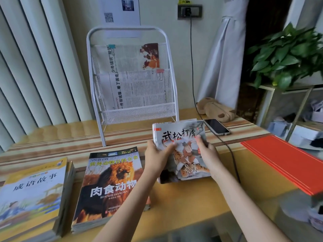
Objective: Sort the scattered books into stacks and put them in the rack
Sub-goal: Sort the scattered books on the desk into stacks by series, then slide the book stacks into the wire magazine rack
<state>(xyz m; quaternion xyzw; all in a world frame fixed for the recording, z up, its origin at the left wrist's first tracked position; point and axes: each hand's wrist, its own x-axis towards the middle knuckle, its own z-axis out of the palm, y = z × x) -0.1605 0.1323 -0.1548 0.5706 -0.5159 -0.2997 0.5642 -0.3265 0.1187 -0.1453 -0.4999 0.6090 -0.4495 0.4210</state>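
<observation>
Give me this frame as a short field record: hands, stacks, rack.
left hand: grips left edge of tiger-cover stack
right hand: holds the same stack, thumb on cover
other stacks: lion-cover stack centre-left; yellow-cover stack far left
rack: white mesh, upright behind, holds clipped newspapers only
table: also phone, red folder

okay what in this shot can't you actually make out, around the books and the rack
All in the head view:
- Tiger-cover stack: lower books hidden by the top cover; left hand and right hand cover part of the art.
- Yellow book stack: cut off by the left and bottom edges.
- Newspapers in the rack: body print too small to read.
- Red folder: runs off the right edge.
</observation>
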